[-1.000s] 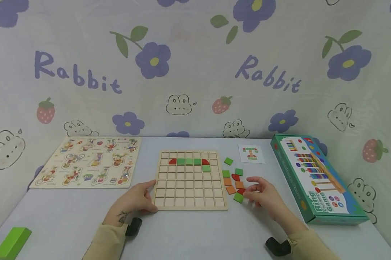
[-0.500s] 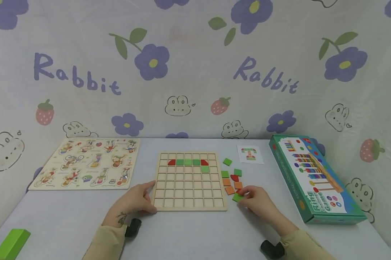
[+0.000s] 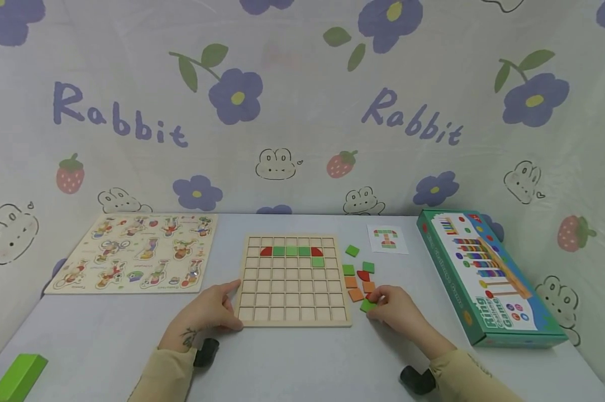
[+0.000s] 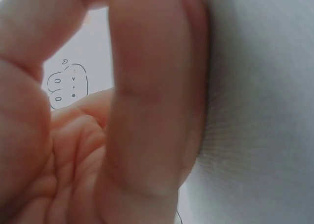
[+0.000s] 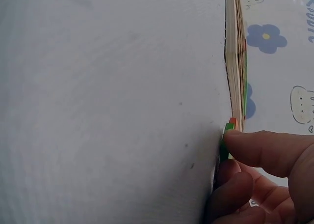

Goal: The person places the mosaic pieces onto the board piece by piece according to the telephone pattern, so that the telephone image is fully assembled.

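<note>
A wooden grid board [image 3: 293, 290] lies at the middle of the table. Two red quarter-round tiles with several green square tiles between them form a row near its far side, and another green tile [image 3: 318, 262] sits below the row's right end. My left hand [image 3: 206, 312] rests at the board's left edge, index finger and thumb spread along it; its own view shows mostly fingers. To the right of the board, my right hand [image 3: 400, 312] has thumb and fingers at a green square tile [image 3: 366, 305] on the table. In the right wrist view the thumb presses that tile's edge.
Loose green, orange [image 3: 355, 294] and red [image 3: 363, 276] tiles lie between board and right hand. A pattern card [image 3: 400, 245] is behind them. A green box [image 3: 503, 279] stands right, a picture puzzle board [image 3: 141, 251] left, a green block [image 3: 18, 377] front left.
My right hand has moved left and down onto the nearest green tile, its fingers closing together at it. The left hand has stayed at the board's edge.
</note>
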